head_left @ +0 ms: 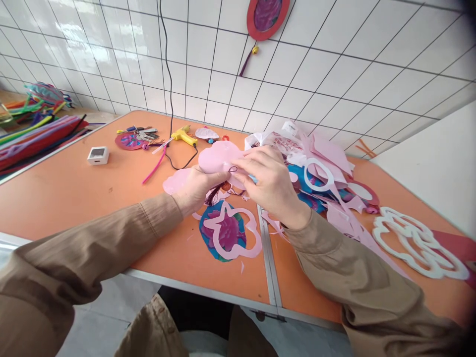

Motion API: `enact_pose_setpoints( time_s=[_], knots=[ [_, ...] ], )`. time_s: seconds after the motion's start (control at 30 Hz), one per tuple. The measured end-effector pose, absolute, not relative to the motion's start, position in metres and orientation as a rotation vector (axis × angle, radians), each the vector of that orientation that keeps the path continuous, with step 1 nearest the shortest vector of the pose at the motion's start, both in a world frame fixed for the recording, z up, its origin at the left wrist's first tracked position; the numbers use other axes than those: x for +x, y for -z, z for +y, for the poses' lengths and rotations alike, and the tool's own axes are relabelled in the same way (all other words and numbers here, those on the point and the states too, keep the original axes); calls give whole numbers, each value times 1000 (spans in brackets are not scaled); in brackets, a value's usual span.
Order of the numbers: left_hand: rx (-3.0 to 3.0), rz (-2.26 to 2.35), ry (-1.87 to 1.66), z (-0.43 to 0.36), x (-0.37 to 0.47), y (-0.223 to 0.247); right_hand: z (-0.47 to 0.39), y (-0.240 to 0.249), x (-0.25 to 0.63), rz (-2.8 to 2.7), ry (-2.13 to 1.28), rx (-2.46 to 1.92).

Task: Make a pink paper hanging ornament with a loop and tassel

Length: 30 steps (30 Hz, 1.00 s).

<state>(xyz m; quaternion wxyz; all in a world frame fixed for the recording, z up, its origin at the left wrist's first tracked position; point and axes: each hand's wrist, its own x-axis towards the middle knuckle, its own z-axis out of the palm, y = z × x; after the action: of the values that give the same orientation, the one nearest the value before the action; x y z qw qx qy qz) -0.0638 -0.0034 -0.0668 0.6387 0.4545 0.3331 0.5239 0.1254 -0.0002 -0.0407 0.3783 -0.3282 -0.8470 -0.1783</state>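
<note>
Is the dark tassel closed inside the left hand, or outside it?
Outside: strands of the dark tassel show below the thumb of the left hand. Whether it is fastened to the pink piece, I cannot tell.

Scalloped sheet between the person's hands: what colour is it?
Light pink; the scalloped sheet shows best in the head view.
</note>
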Motion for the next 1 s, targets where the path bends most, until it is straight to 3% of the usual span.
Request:
enact_pose_setpoints(
  time_s=[0.2,0.47,1.0],
  knots=[
    [1097,820,-1179,-3,-65,68,-2,39,123,-2177,701,-780],
    [1147,826,-1191,-3,-63,58,-2,32,126,-2196,472,-919],
    [1160,656,-1228,-9,-61,47,-17,9,127,-2225,492,-794]
  ],
)
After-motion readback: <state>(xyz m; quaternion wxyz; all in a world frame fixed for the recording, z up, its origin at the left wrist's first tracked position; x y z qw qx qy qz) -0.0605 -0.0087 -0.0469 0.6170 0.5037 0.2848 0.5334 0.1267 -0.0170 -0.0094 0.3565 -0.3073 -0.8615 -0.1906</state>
